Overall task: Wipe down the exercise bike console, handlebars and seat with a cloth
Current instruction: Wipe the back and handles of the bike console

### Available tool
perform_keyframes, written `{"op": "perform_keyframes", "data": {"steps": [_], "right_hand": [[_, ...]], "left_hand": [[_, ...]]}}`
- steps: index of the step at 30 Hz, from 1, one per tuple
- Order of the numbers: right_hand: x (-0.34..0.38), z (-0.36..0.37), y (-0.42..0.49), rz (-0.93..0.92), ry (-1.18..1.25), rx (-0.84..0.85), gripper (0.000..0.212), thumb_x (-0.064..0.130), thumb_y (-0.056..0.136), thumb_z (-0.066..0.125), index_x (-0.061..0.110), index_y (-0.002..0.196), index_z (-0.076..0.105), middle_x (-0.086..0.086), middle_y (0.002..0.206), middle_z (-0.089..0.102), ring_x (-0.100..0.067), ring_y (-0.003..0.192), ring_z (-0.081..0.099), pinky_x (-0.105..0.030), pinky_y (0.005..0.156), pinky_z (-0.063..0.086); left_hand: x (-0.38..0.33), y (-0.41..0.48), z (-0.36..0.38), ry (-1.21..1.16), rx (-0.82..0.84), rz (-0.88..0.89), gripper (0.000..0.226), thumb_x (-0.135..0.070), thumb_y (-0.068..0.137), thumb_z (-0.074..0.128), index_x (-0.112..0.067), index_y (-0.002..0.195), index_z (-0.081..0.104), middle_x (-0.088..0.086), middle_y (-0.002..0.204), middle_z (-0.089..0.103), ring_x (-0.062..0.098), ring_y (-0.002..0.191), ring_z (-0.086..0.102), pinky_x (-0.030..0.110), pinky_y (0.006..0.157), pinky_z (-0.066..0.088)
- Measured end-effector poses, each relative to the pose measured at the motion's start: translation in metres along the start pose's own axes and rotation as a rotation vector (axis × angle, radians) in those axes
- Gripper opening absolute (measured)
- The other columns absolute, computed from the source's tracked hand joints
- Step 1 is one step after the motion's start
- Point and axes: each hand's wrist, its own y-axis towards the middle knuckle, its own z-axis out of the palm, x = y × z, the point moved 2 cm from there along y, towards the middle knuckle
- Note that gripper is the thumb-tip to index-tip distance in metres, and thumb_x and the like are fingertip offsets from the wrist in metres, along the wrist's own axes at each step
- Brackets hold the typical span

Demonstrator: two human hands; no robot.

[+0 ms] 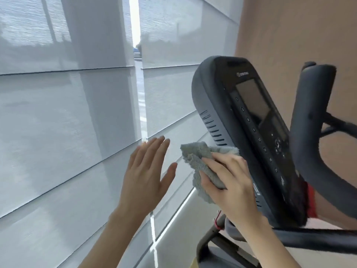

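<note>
The exercise bike's dark console (pixel 249 120) stands tilted at the right, its screen and a row of buttons facing me. My right hand (pixel 229 182) grips a grey fluffy cloth (pixel 195 155) and presses it against the console's left side edge, just below the vent slots. My left hand (pixel 148 171) hovers to the left of the cloth, palm flat, fingers spread, holding nothing and touching nothing. A black handlebar (pixel 309 120) curves up behind the console on the right. The seat is out of view.
Pale translucent window blinds (pixel 67 113) fill the left and centre, with a bright gap (pixel 138 74) between two panels. A tan wall (pixel 289 31) rises behind the console. The bike's frame tubes (pixel 212 236) run below my right wrist.
</note>
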Motion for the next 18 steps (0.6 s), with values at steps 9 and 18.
{"op": "perform_keyframes", "data": {"steps": [9,18], "right_hand": [[0.025,-0.012,0.025,0.124,-0.486,-0.098,0.022,0.022,0.086,0.063,0.006,0.099,0.073,-0.008,0.103,0.067,-0.022,0.096,0.058,-0.041,0.082,0.049],[0.061,-0.077,0.061,0.058,-1.011,-0.289,0.025,0.022,0.091,0.059,0.003,0.104,0.069,-0.016,0.103,0.066,-0.03,0.098,0.053,-0.046,0.085,0.046]], "left_hand": [[0.016,0.076,0.045,-0.449,-0.098,0.391,0.043,-0.027,0.098,0.041,0.0,0.13,0.053,0.012,0.136,0.052,0.025,0.128,0.048,0.042,0.108,0.036],[-0.017,0.117,0.062,-0.495,-0.071,0.619,0.049,-0.03,0.096,0.039,0.001,0.131,0.052,0.015,0.137,0.051,0.028,0.131,0.045,0.048,0.112,0.03]]}}
